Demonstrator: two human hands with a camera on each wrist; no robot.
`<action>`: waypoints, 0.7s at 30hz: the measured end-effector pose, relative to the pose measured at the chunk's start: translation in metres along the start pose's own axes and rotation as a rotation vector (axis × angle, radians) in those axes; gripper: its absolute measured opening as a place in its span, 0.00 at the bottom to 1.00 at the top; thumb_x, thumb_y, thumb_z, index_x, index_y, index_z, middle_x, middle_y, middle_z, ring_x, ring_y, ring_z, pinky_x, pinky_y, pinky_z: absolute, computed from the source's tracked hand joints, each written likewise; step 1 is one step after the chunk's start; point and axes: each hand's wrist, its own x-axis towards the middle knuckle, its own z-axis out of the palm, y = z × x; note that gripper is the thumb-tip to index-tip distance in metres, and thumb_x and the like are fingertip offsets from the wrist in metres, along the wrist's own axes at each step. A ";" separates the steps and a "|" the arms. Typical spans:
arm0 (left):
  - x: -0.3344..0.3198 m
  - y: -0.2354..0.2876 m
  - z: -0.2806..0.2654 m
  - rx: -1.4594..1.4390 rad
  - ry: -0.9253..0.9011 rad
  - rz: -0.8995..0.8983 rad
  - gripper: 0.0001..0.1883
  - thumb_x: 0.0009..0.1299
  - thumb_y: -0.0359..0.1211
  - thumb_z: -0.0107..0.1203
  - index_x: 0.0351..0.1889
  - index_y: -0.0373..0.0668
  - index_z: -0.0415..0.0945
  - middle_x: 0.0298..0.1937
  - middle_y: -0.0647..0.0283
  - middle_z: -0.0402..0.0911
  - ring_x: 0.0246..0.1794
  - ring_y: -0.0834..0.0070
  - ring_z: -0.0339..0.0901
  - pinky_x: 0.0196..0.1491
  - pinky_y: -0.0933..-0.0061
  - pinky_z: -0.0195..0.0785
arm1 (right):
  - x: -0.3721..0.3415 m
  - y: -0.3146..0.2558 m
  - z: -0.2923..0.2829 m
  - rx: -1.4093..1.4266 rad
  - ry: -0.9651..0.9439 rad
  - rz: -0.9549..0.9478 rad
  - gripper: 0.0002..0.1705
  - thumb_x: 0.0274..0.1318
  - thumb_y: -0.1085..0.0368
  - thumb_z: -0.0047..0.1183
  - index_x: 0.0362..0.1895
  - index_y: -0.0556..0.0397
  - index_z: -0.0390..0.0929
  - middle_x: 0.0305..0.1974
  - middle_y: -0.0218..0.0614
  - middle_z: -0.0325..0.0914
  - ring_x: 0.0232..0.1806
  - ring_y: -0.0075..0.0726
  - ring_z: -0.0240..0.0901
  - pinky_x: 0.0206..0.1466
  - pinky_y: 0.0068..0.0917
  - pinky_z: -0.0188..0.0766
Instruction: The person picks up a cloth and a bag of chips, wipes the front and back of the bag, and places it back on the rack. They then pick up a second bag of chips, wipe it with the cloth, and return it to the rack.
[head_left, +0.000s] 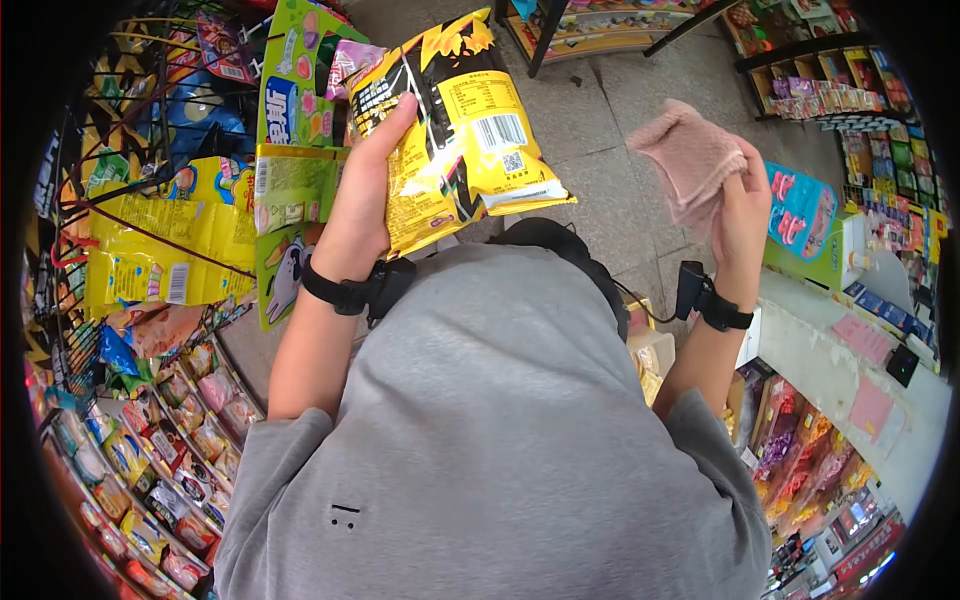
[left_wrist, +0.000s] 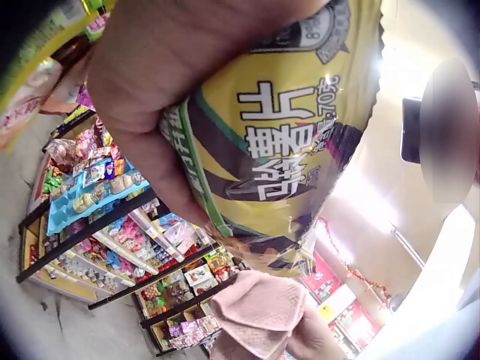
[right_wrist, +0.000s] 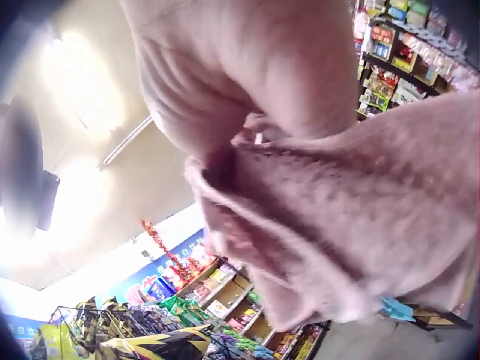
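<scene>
My left hand (head_left: 365, 185) grips a yellow and black bag of potato chips (head_left: 465, 130) by its side, thumb across the printed back with the barcode. Up close in the left wrist view, the bag (left_wrist: 292, 142) shows its other printed face, the fingers wrapped round its edge. My right hand (head_left: 742, 215) pinches a folded pink cloth (head_left: 688, 160), held out to the right and apart from the bag. Large in the right wrist view, the cloth (right_wrist: 345, 210) droops from the fingers, whose tips are mostly hidden in its folds.
A wire rack of snack bags (head_left: 170, 240) stands close on the left, with tiered snack shelves (head_left: 150, 450) below it. To the right is a white counter (head_left: 840, 340) with a blue tray (head_left: 800, 212) at its end. Grey floor tiles (head_left: 590, 130) lie ahead.
</scene>
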 end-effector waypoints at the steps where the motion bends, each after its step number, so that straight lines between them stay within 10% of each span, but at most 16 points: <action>1: 0.001 -0.001 -0.002 0.013 0.008 0.038 0.19 0.74 0.38 0.48 0.56 0.36 0.69 0.50 0.55 0.80 0.45 0.69 0.81 0.46 0.68 0.78 | -0.004 0.001 -0.001 -0.016 0.015 -0.072 0.16 0.64 0.72 0.45 0.55 0.60 0.68 0.51 0.38 0.74 0.52 0.29 0.71 0.57 0.27 0.67; 3: 0.000 -0.001 -0.006 0.053 0.027 0.059 0.17 0.73 0.36 0.49 0.56 0.35 0.68 0.49 0.56 0.80 0.44 0.71 0.82 0.45 0.70 0.78 | -0.008 0.000 -0.004 0.070 0.049 -0.084 0.16 0.61 0.75 0.44 0.53 0.59 0.70 0.51 0.38 0.75 0.52 0.30 0.72 0.57 0.27 0.67; 10: 0.001 -0.004 -0.013 0.111 0.079 0.148 0.19 0.71 0.33 0.53 0.57 0.37 0.66 0.49 0.57 0.79 0.42 0.74 0.82 0.43 0.72 0.78 | 0.004 -0.033 0.002 -1.030 -0.461 -0.081 0.13 0.51 0.75 0.45 0.42 0.62 0.75 0.30 0.45 0.79 0.36 0.30 0.76 0.42 0.27 0.70; 21: -0.005 -0.008 -0.013 0.242 0.142 0.165 0.19 0.70 0.34 0.54 0.57 0.39 0.65 0.48 0.61 0.79 0.43 0.76 0.81 0.44 0.74 0.76 | 0.005 -0.017 0.009 -1.117 -0.386 -0.222 0.11 0.47 0.65 0.53 0.36 0.54 0.75 0.30 0.50 0.78 0.34 0.58 0.75 0.37 0.41 0.71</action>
